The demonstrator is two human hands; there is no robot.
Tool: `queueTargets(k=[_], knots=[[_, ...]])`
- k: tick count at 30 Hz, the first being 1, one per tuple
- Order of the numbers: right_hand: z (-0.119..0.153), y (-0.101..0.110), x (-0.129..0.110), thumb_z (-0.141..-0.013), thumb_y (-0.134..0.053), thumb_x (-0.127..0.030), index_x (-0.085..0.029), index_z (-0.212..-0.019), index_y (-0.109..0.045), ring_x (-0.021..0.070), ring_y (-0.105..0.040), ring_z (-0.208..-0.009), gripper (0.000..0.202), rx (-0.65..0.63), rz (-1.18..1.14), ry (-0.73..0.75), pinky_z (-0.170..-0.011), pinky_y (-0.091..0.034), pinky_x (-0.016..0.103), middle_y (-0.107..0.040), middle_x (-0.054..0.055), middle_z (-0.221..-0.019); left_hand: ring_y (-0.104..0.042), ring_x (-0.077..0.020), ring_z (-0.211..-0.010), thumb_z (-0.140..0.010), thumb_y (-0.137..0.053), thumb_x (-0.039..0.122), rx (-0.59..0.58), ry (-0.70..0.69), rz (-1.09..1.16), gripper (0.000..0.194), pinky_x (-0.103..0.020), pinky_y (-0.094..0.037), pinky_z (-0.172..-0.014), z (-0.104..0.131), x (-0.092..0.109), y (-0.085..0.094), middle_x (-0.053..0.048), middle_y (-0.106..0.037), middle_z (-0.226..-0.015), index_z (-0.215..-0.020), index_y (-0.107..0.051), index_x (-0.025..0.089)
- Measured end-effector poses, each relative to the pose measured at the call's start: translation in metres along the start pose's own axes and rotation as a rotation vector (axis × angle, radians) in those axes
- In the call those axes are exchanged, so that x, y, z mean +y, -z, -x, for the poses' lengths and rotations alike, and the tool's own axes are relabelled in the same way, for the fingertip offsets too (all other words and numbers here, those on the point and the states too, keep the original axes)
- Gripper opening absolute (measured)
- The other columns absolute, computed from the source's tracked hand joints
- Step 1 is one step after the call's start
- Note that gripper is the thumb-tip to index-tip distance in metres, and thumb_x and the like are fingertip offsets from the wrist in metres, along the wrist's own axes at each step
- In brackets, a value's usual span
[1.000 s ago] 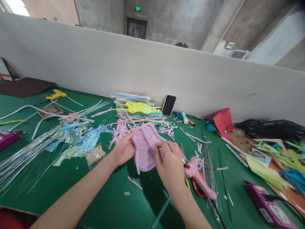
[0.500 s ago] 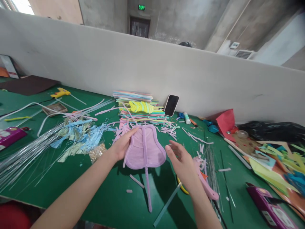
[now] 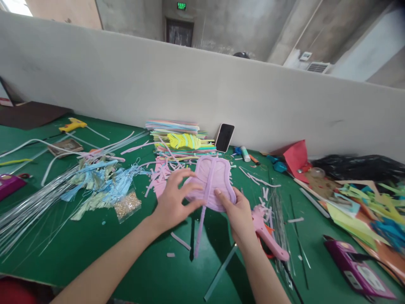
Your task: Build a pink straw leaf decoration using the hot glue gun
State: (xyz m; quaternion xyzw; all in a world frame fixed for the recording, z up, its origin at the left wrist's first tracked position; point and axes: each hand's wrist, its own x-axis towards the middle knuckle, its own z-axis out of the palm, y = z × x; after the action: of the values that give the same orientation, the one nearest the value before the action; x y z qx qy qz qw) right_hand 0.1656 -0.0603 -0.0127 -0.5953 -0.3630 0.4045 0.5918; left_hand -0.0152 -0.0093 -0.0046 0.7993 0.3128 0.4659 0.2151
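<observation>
A pale purple fan-shaped piece (image 3: 218, 177), with a fuzzy rim, a centre rib and a thin handle pointing down, is held up above the green table. My right hand (image 3: 236, 211) grips its lower right edge, thumb on the face and fingers behind. At its left side is my left hand (image 3: 177, 196), fingers spread over the left part near the base of the handle, not closed on it. Beyond the fan lie bundles of coloured fuzzy sticks (image 3: 180, 126) and a yellow striped bundle (image 3: 183, 141).
A pink glue gun (image 3: 272, 242) lies right of my right hand. To the left are blue tassels (image 3: 117, 181), a bag of beads (image 3: 127, 206), clear strands and a yellow glue gun (image 3: 73, 124). A phone (image 3: 225, 137) leans on the partition (image 3: 202, 84).
The fan has moved right and tilted. My right hand has taken hold of its right edge. My left hand has let go of the upper left edge and opened beside the handle's base.
</observation>
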Motion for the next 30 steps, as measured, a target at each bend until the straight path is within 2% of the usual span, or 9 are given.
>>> queueTargets(k=[3, 7, 13, 22, 25, 27, 28, 30], knots=[[0.000, -0.002, 0.000, -0.069, -0.075, -0.047, -0.015, -0.095, -0.064, 0.0194, -0.065, -0.077, 0.043, 0.021, -0.004, 0.013, -0.074, -0.051, 0.033, -0.072, 0.005, -0.087, -0.048, -0.0248, -0.106, -0.086, -0.066, 0.028, -0.050, -0.220, -0.224, 0.010, -0.047, -0.036, -0.103, 0.007, 0.004, -0.009, -0.007, -0.062, -0.099, -0.093, -0.070, 0.023], [-0.001, -0.003, 0.004, -0.068, -0.075, -0.047, -0.016, -0.093, -0.063, 0.0200, -0.064, -0.079, 0.042, 0.015, -0.016, 0.019, -0.077, -0.051, 0.034, -0.072, 0.005, -0.087, -0.047, -0.0230, -0.099, -0.090, -0.058, 0.019, -0.088, -0.321, -0.297, 0.013, -0.047, -0.037, -0.101, 0.009, 0.002, -0.016, -0.006, -0.064, -0.091, -0.089, -0.070, 0.022], [-0.001, -0.004, 0.008, -0.070, -0.074, -0.047, -0.016, -0.096, -0.063, 0.0187, -0.066, -0.076, 0.042, -0.023, -0.078, 0.004, -0.074, -0.053, 0.034, -0.072, 0.005, -0.088, -0.049, -0.0235, -0.098, -0.093, -0.054, 0.026, -0.047, -0.192, -0.243, 0.015, -0.041, -0.045, -0.090, 0.006, 0.001, -0.014, -0.008, -0.060, -0.091, -0.086, -0.065, 0.018], [0.000, -0.002, 0.006, -0.069, -0.075, -0.044, -0.016, -0.092, -0.064, 0.0166, -0.060, -0.069, 0.038, -0.001, -0.006, 0.042, -0.066, -0.049, 0.029, -0.070, 0.003, -0.080, -0.049, -0.0243, -0.100, -0.094, -0.052, 0.028, -0.082, -0.125, -0.215, 0.016, -0.042, -0.042, -0.093, 0.005, 0.000, -0.016, -0.007, -0.058, -0.091, -0.086, -0.061, 0.019], [0.001, -0.001, 0.007, -0.069, -0.075, -0.045, -0.016, -0.093, -0.065, 0.0174, -0.062, -0.070, 0.040, -0.007, 0.003, 0.041, -0.066, -0.051, 0.029, -0.070, 0.003, -0.082, -0.050, -0.0244, -0.105, -0.093, -0.052, 0.028, 0.033, 0.003, -0.120, 0.013, -0.044, -0.039, -0.098, 0.002, -0.001, -0.012, -0.007, -0.059, -0.098, -0.087, -0.061, 0.021], [0.001, -0.001, 0.007, -0.071, -0.073, -0.047, -0.016, -0.096, -0.064, 0.0185, -0.063, -0.074, 0.041, -0.017, -0.006, 0.041, -0.069, -0.052, 0.031, -0.071, 0.005, -0.086, -0.050, -0.0263, -0.112, -0.088, -0.061, 0.030, 0.127, 0.195, 0.018, 0.013, -0.044, -0.037, -0.102, -0.001, -0.001, -0.008, -0.008, -0.059, -0.111, -0.098, -0.062, 0.022], [0.001, -0.001, 0.007, -0.071, -0.073, -0.047, -0.017, -0.097, -0.063, 0.0189, -0.064, -0.075, 0.041, -0.021, -0.011, 0.044, -0.070, -0.053, 0.032, -0.071, 0.005, -0.088, -0.051, -0.0273, -0.115, -0.082, -0.067, 0.031, 0.128, 0.321, 0.136, 0.025, -0.044, -0.038, -0.102, -0.003, -0.001, -0.006, -0.009, -0.059, -0.116, -0.104, -0.061, 0.022], [0.001, -0.001, 0.007, -0.072, -0.071, -0.048, -0.017, -0.099, -0.063, 0.0195, -0.065, -0.078, 0.042, -0.023, -0.008, 0.054, -0.074, -0.053, 0.034, -0.072, 0.006, -0.090, -0.057, -0.0290, -0.111, -0.072, -0.078, 0.032, 0.000, 0.579, 0.439, 0.049, -0.041, -0.046, -0.095, -0.006, -0.001, -0.004, -0.009, -0.061, -0.118, -0.115, -0.058, 0.021]])
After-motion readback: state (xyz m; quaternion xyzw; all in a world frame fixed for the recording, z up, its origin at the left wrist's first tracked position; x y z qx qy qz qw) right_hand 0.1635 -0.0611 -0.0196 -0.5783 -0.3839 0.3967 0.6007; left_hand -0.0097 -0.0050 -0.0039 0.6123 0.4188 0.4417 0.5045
